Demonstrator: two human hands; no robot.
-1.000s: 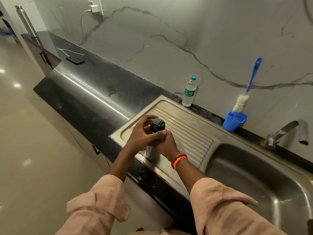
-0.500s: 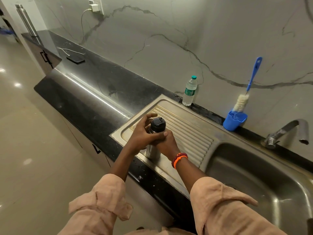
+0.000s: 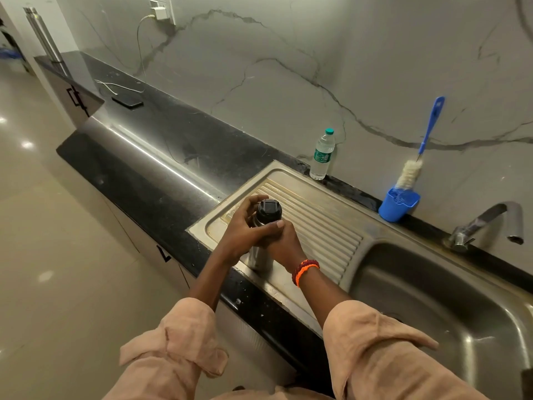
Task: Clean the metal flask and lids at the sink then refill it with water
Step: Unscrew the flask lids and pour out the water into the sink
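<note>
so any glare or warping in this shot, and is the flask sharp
Head view: a bright glare streak runs along the black counter; wide-angle bending curves the counter edge and wall; the flask with its black lid is reasonably sharp, mostly covered by the left hand and right hand.

A grey-veined marble wall (image 3: 288, 67) rises behind a polished black desk (image 3: 161, 145) — a strip of light glinting along its surface — while a glossy beige tiled floor (image 3: 57, 255) reflects ceiling lamps; a white wall socket (image 3: 161, 8) holds a charger.
</note>
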